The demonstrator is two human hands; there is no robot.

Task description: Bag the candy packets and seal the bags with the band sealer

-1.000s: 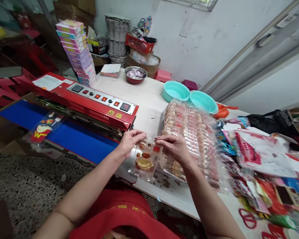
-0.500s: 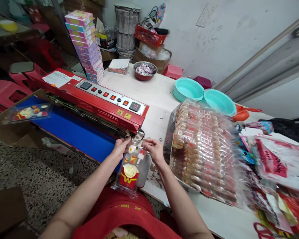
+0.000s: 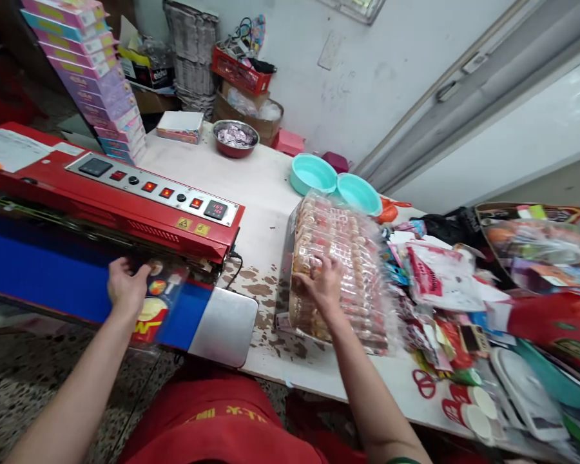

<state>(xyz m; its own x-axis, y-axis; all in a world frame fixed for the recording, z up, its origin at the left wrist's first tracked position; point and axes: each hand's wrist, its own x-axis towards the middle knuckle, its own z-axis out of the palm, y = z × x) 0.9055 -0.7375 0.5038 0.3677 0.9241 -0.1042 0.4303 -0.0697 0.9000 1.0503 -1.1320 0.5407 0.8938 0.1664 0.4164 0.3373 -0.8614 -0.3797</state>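
Note:
A clear plastic pack (image 3: pixel 151 317) with a red-and-yellow fries piece and small food shapes lies on the blue belt (image 3: pixel 53 274) of the red sealing machine (image 3: pixel 101 200). My left hand (image 3: pixel 127 287) is at the pack's left upper edge, thumb and fingers against it. To the right, my right hand (image 3: pixel 325 287) is over the box of clear packs (image 3: pixel 352 258) standing in rows, its fingers spread and touching or just above them. Whether it has hold of a pack cannot be made out.
Beside the belt's end is a metal plate (image 3: pixel 225 327). Two turquoise basins (image 3: pixel 314 174) and a metal bowl (image 3: pixel 235 138) stand behind. Stacked boxes (image 3: pixel 91 84) rise at the back left. Red scissors (image 3: pixel 424 384), cups (image 3: pixel 466 415) and mixed packaging (image 3: pixel 439 277) lie right.
The pack has moved left onto the belt with my left hand. My right hand has left the pack and moved right to the box of packs. The view has turned right.

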